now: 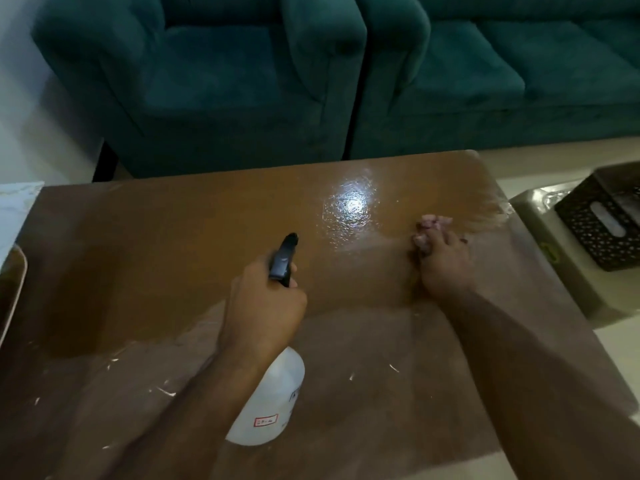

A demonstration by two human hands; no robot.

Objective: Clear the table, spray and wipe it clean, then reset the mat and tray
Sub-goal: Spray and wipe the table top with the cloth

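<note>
The brown table (145, 244) fills the middle of the view, glossy and wet, with a bright light reflection toward the far right. My left hand (263, 306) grips a white spray bottle (273, 403) by its black trigger head, nozzle pointing away over the tabletop. My right hand (445, 261) presses a crumpled pinkish cloth (433, 225) onto the table near its right side; most of the cloth is hidden under the fingers.
A teal armchair (207, 81) and a teal sofa (502, 74) stand just beyond the far edge. To the right, a dark perforated basket (602, 230) sits on a light tray (540, 216). A tray edge (14, 292) shows at the left.
</note>
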